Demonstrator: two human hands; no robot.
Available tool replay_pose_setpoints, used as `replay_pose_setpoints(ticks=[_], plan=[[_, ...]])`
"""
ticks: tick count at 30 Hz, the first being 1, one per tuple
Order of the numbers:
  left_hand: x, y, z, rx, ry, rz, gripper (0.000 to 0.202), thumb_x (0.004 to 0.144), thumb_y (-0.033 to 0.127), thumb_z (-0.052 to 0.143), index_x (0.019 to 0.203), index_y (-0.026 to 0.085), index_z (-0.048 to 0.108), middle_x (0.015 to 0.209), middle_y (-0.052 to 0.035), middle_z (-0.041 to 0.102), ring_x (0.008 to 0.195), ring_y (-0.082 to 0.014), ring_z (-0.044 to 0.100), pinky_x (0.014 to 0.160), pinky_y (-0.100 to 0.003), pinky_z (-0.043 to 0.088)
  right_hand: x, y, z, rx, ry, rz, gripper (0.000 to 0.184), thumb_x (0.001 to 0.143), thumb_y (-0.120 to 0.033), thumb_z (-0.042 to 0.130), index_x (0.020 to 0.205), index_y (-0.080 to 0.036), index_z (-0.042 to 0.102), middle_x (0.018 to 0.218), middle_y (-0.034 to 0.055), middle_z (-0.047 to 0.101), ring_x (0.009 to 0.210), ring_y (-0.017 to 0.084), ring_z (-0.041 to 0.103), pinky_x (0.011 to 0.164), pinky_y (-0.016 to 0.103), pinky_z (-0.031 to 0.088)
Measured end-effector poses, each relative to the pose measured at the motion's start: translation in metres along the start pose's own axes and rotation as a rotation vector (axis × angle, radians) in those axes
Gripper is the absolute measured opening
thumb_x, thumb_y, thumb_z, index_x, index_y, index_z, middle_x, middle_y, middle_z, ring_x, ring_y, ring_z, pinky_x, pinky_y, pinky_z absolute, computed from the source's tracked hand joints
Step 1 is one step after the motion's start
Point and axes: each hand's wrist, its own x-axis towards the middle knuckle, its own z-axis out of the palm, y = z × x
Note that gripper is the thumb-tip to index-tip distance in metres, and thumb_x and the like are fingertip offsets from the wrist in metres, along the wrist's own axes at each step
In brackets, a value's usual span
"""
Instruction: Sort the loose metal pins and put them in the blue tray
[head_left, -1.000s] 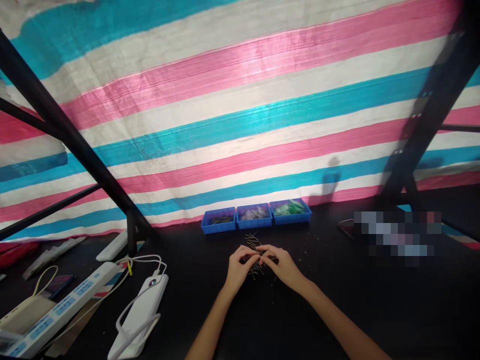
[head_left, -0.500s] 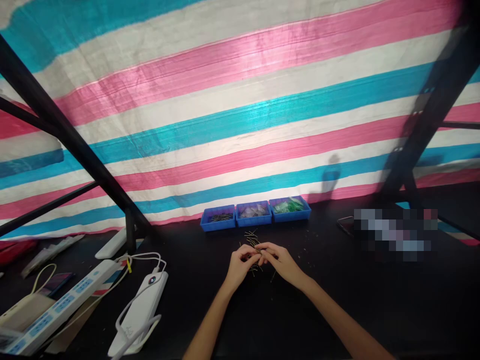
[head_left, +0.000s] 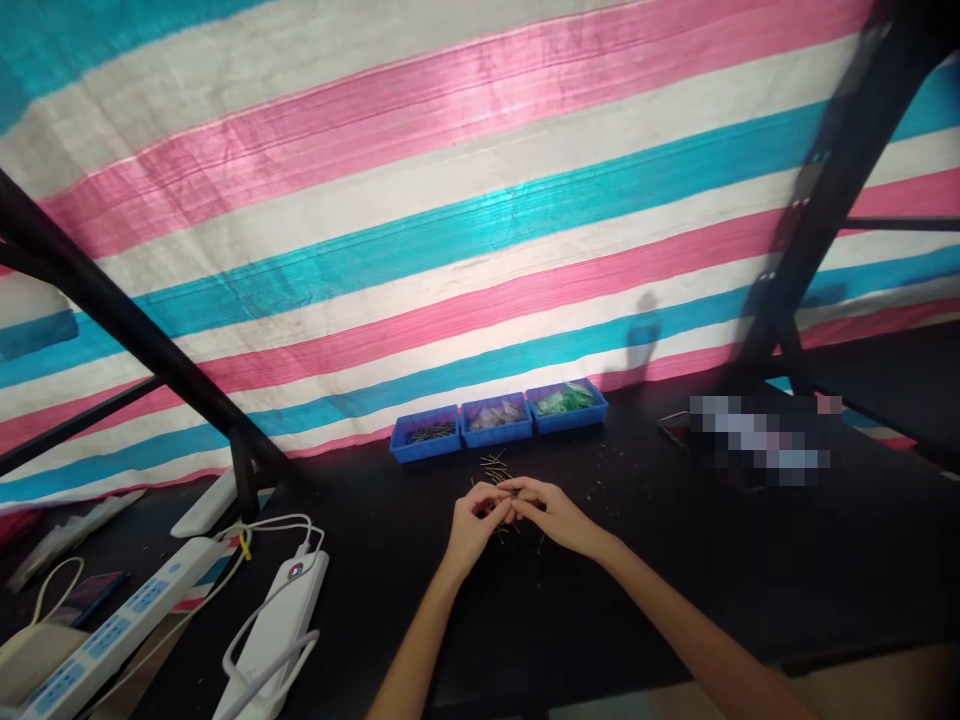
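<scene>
Pins (head_left: 493, 466), thin and dark, lie in a loose scatter on the black table (head_left: 615, 600), and both hands work right at the near edge of that scatter. The left hand (head_left: 472, 522) is curled, its thumb and forefinger pinched together. The right hand (head_left: 556, 514) reaches in from the other side with its fingers drawn to a pinch as well. The tips of the two hands meet over the near pins. Whatever sits between the fingertips is too small to make out. Both forearms are bare and run back toward the lower edge of the view.

Just beyond the pins, three blue trays stand in a row, touching side by side against the backdrop. The left tray (head_left: 424, 452) holds dark thin pieces like the pins, the middle tray (head_left: 496, 437) pale clear pieces, and the right tray (head_left: 568, 421) green ones.

Behind the pins a striped tarp (head_left: 450, 200) in pink, white and turquoise fills the back. Well to the left of the pins lie a white power bank (head_left: 274, 630) with a looped white cable, a white power strip (head_left: 112, 632) and a white bar-shaped device (head_left: 201, 506). A black frame post (head_left: 112, 312) slants up on that side. Another black post (head_left: 825, 200) rises to the right of the pins, where a blurred patch (head_left: 757, 440) covers something on the table.
</scene>
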Motion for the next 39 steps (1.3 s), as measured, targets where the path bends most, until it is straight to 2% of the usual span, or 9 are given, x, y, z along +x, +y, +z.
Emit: replay_pose_setpoints(ticks=[7,10,17,22,28,33,39], plan=[[-0.001,0.007,0.002,0.006,-0.028,-0.004,0.023,0.073,0.035,0.063,0.085,0.016,0.069,0.083,-0.0047,0.059,0.062,-0.0108,0.055,0.058,-0.024,0.045,-0.002,-0.002,0.001,-0.049,-0.024,0.002,0.034,0.082,-0.021,0.049,0.116,-0.019,0.052,0.081,0.0027,0.067,0.073,0.014,0.061,0.068,0.027,0.047],[-0.002,0.009,0.002,0.028,-0.023,-0.003,0.022,0.070,0.035,0.066,0.080,0.015,0.069,0.084,-0.0051,0.059,0.060,-0.0102,0.054,0.055,-0.023,0.044,-0.002,0.000,0.002,-0.064,-0.016,-0.021,0.035,0.080,-0.020,0.050,0.116,-0.020,0.053,0.085,0.0028,0.067,0.075,0.014,0.062,0.068,0.026,0.047],[0.001,0.008,0.001,0.058,0.091,0.036,0.016,0.067,0.031,0.068,0.073,0.016,0.070,0.078,-0.0038,0.057,0.065,-0.0116,0.053,0.054,-0.022,0.042,0.000,0.007,0.000,-0.207,0.124,0.001,0.025,0.079,-0.031,0.056,0.099,-0.018,0.063,0.077,0.0022,0.069,0.070,0.015,0.061,0.067,0.026,0.046],[0.002,0.006,0.000,0.050,0.122,0.049,0.015,0.068,0.029,0.068,0.074,0.016,0.069,0.080,-0.0044,0.057,0.068,-0.0125,0.054,0.054,-0.022,0.040,-0.002,0.005,-0.002,-0.307,0.116,-0.024,0.018,0.081,-0.030,0.053,0.086,-0.019,0.067,0.077,0.0009,0.068,0.069,0.015,0.060,0.063,0.024,0.043],[0.002,0.007,0.000,0.098,0.144,0.075,0.015,0.069,0.030,0.067,0.076,0.016,0.070,0.078,-0.0037,0.056,0.066,-0.0115,0.052,0.053,-0.022,0.039,-0.001,0.003,-0.006,-0.320,0.194,-0.053,0.020,0.081,-0.032,0.054,0.086,-0.019,0.068,0.080,0.0030,0.067,0.070,0.014,0.059,0.063,0.024,0.044],[-0.001,0.010,0.003,0.226,0.080,0.134,0.016,0.069,0.033,0.067,0.074,0.018,0.070,0.074,-0.0029,0.054,0.062,-0.0109,0.049,0.053,-0.022,0.038,0.001,0.002,-0.008,-0.301,0.239,-0.108,0.018,0.078,-0.034,0.059,0.078,-0.019,0.069,0.086,0.0048,0.065,0.072,0.014,0.058,0.060,0.024,0.044],[-0.004,0.011,0.004,0.291,-0.027,0.188,0.014,0.070,0.032,0.065,0.071,0.019,0.070,0.077,-0.0040,0.057,0.067,-0.0128,0.051,0.057,-0.023,0.040,-0.002,0.003,0.003,-0.330,0.173,-0.149,0.015,0.076,-0.034,0.061,0.078,-0.023,0.070,0.093,0.0048,0.062,0.085,0.018,0.058,0.074,0.029,0.046]])
